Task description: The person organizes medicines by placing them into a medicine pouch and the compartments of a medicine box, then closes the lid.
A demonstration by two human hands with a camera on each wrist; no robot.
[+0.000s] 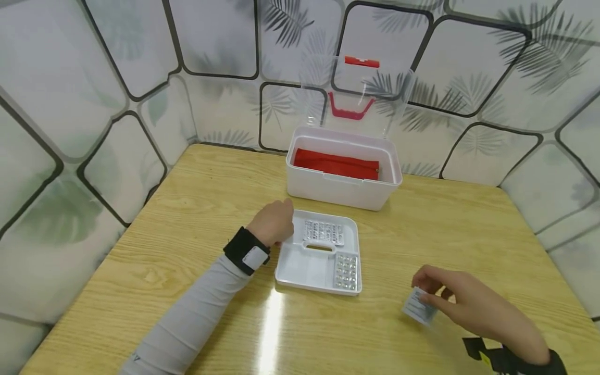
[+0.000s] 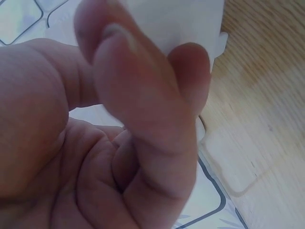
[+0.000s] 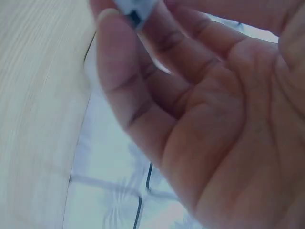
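A shallow white tray (image 1: 303, 271) with a central handle lies on the table. One clear pill blister pack (image 1: 323, 232) is in its back section, and another blister pack (image 1: 346, 272) is in the front right compartment. At the tray's back left edge, my left hand (image 1: 274, 223) pinches the rim with curled fingers; its wrist view shows the fingertips (image 2: 190, 67) against the white plastic. My right hand (image 1: 452, 297), away to the right, holds a small silvery printed packet (image 1: 419, 307) between thumb and fingers, tilted above the table. Only a corner of the packet (image 3: 138, 9) appears in the right wrist view.
Behind the tray stands a white box (image 1: 335, 192) with its clear lid (image 1: 375, 109) raised against the patterned wall. Inside lies a red cloth pouch (image 1: 335, 162). The wood table (image 1: 201, 208) has walls at the back and both sides.
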